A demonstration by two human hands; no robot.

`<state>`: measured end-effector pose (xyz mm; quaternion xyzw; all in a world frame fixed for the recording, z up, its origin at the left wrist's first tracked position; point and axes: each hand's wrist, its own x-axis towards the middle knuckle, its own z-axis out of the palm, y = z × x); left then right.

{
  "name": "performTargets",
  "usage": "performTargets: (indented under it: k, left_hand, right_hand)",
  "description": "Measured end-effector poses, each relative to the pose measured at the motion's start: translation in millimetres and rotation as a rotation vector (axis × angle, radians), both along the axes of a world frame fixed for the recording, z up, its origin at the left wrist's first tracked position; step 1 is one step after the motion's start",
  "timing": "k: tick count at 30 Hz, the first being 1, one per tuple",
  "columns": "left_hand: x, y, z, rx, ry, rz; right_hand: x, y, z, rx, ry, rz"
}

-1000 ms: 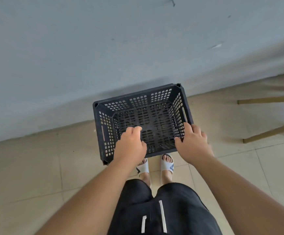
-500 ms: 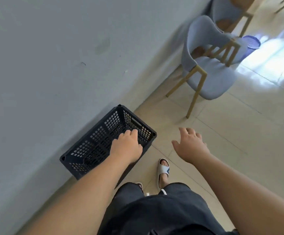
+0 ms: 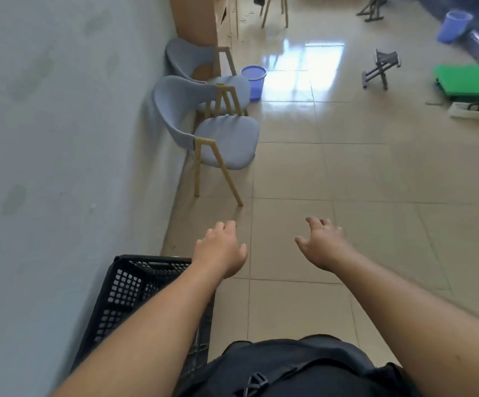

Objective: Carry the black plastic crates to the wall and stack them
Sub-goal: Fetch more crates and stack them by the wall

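Observation:
A black plastic crate [image 3: 123,293] with perforated sides stands on the tiled floor at the lower left, right against the grey wall [image 3: 60,138]; my left forearm covers part of it. My left hand [image 3: 221,250] hovers past the crate's far right corner, empty, fingers loosely curled and apart. My right hand [image 3: 324,245] is out over the bare tiles, empty, with the fingers spread. No other crate is in view.
Two grey chairs with wooden legs, the nearer [image 3: 212,133] and the farther [image 3: 201,70], stand along the wall ahead. A blue bucket [image 3: 254,81] sits beside them, another blue bucket [image 3: 454,25] at the far right. A folding stool [image 3: 381,70] and a green box [image 3: 470,84] lie across the floor.
Both hands have let go of the crate, which now rests by the wall. My view has swung right, along the wall and into the room, and both hands have moved off the crate.

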<state>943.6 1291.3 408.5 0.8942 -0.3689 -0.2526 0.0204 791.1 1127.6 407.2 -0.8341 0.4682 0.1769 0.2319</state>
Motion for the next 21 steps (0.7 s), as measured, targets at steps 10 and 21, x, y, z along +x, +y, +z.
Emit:
performTargets:
  k: [10, 21]
  left_hand:
    - [-170, -244, 18, 0.005, -0.032, -0.405]
    - [-357, -433, 20, -0.039, 0.060, -0.785]
  right_hand:
    - [-206, -151, 0, 0.024, -0.100, -0.440]
    - [-400, -251, -21, 0.092, -0.142, -0.942]
